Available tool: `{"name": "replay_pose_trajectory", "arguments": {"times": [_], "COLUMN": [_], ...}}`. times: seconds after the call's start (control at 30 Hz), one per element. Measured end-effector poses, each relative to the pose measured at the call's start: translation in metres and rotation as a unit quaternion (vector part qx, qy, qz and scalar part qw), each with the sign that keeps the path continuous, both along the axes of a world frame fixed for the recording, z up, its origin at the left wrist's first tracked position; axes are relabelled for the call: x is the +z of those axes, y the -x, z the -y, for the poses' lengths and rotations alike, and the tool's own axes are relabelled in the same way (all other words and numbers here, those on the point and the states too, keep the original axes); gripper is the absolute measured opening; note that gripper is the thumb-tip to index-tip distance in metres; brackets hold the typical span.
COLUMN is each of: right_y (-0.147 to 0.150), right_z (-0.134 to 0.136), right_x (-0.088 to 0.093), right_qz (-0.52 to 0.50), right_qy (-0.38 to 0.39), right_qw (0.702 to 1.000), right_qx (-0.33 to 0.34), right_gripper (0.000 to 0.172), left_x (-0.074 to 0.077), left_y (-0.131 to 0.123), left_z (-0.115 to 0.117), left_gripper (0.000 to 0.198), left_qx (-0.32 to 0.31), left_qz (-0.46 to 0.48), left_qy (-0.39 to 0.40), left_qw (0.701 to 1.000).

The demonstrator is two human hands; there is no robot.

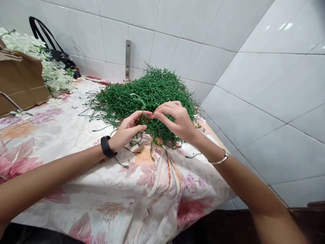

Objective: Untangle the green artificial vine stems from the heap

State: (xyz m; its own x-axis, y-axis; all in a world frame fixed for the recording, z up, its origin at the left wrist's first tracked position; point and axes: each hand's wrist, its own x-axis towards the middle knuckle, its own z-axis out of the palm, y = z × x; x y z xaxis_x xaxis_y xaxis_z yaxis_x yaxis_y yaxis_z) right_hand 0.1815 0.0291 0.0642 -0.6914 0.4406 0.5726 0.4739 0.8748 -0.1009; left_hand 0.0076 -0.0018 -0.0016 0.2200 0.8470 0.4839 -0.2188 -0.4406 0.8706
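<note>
A big heap of thin green artificial stems lies on the cloth-covered table in front of me. My left hand, with a black band at the wrist, is at the near side of the heap. Its thumb and fingers curl around a few green stems, and a paler green strip rises above them. My right hand, wearing a silver bangle, pinches thumb and fingers together right at the left fingertips. Whatever is in that pinch is too small to make out.
Loose stems lie scattered on the floral tablecloth near the heap. At the left are a torn cardboard box, white artificial flowers, a bent metal wire and a black bag. A tiled wall bounds the back and right.
</note>
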Motion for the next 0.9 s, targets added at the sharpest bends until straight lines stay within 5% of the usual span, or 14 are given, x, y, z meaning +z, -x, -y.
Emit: {"name": "replay_pose_trajectory", "arguments": {"times": [0.23, 0.4, 0.53, 0.63, 0.9], "right_y": [-0.002, -0.001, 0.024, 0.055, 0.095], "right_z": [0.007, 0.018, 0.037, 0.047, 0.004], "right_x": [-0.029, -0.034, -0.038, -0.049, -0.069], "right_qz": [-0.076, -0.203, -0.007, 0.178, 0.289], "right_qy": [0.027, -0.010, -0.030, -0.027, 0.031], "right_qw": [0.997, 0.979, 0.985, 0.945, 0.911], "right_qx": [-0.006, 0.004, 0.168, 0.272, 0.294], "right_gripper": [0.013, 0.010, 0.016, 0.034, 0.046], "left_x": [0.007, 0.036, 0.060, 0.070, 0.095], "left_y": [0.002, 0.019, 0.042, 0.056, 0.078], "left_z": [0.001, 0.005, -0.002, -0.011, -0.015], "left_gripper": [0.035, 0.020, 0.020, 0.022, 0.021], "left_qx": [-0.003, 0.110, 0.225, 0.234, 0.265], "left_qz": [-0.071, -0.090, -0.032, 0.006, 0.035], "left_qy": [-0.027, -0.122, -0.227, -0.276, -0.352], "left_qw": [0.997, 0.982, 0.947, 0.932, 0.897]}}
